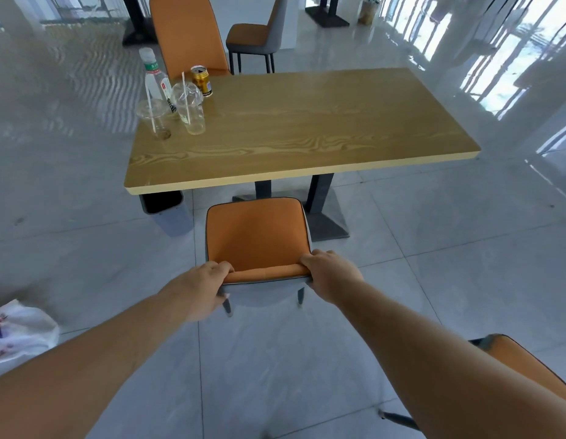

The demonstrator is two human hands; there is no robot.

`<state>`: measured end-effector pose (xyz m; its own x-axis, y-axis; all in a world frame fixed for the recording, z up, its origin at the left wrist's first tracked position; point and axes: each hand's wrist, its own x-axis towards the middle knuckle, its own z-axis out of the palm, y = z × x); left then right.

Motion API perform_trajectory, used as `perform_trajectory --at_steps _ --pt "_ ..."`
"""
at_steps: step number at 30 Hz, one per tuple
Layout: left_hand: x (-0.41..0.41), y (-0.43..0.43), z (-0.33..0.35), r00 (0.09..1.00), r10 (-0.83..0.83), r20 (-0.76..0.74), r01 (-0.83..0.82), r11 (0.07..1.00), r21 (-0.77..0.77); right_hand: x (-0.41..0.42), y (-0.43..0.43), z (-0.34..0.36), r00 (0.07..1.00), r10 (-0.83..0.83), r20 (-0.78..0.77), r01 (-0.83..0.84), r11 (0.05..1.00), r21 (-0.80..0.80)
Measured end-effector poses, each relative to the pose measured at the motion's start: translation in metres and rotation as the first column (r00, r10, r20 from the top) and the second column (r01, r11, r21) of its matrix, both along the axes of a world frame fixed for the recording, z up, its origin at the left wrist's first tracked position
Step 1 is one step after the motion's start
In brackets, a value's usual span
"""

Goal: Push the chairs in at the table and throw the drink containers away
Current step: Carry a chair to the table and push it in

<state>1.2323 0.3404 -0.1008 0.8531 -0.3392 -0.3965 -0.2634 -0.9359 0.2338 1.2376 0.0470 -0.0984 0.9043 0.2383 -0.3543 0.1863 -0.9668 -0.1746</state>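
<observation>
The backrest top of an orange chair (pixel 256 236) is gripped by the left hand (pixel 209 285) and right hand (pixel 331 277), fingertips hidden, while beyond them the drink containers (pixel 177 96) crowd the table (pixel 307 128).

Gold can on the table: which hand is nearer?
Left. The left hand grips the near chair backrest's left end, the same side as the gold can. The right hand grips the right end, farther across.

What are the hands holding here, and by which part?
Both the left hand and right hand grip the orange chair by the top edge of its backrest.
</observation>
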Motion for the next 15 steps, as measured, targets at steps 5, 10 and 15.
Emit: perform_trajectory --at_steps 5,10,15 --pt "-0.006 -0.028 0.039 0.999 0.026 -0.045 -0.013 0.963 0.268 -0.043 -0.030 0.011 0.990 -0.126 0.070 0.123 0.991 0.050" --pt "-0.024 -0.127 0.101 0.978 -0.024 0.209 0.012 0.998 0.059 -0.120 -0.131 0.058 0.963 -0.210 0.167 0.213 0.977 0.001" --pt "-0.093 -0.301 0.156 0.943 -0.176 0.281 0.228 0.959 -0.166 -0.240 -0.268 0.116 0.871 -0.412 0.268 0.426 0.905 0.004"
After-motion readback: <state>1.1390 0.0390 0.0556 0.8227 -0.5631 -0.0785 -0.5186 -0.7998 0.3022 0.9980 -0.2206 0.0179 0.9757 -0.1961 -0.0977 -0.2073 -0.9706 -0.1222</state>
